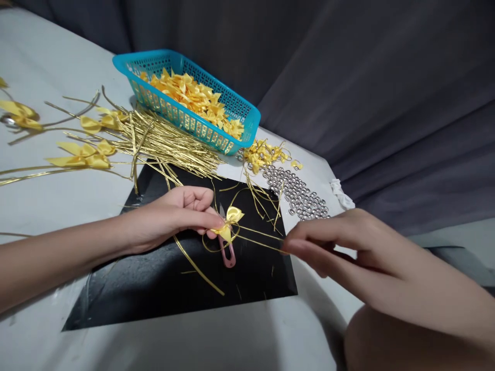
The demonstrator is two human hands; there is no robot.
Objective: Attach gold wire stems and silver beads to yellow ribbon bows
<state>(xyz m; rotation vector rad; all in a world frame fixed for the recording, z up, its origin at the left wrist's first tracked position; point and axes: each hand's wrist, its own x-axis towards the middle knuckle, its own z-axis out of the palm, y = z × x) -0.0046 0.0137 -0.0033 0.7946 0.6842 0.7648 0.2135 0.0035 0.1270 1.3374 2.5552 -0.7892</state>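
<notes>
Between thumb and fingers, my left hand pinches a small yellow ribbon bow with gold cord looped around it. Two strands of the gold cord run taut from the bow to my right hand, whose thumb and index finger are closed on their ends. Under the bow, a pink-handled tool lies on the black mat; its upper part is mostly hidden by my left hand and the bow.
A blue basket of yellow bows stands behind a pile of gold cord lengths. Silver rings or beads are spread at the mat's right. Finished-looking yellow bows with cord lie at left. A dark curtain hangs behind the table.
</notes>
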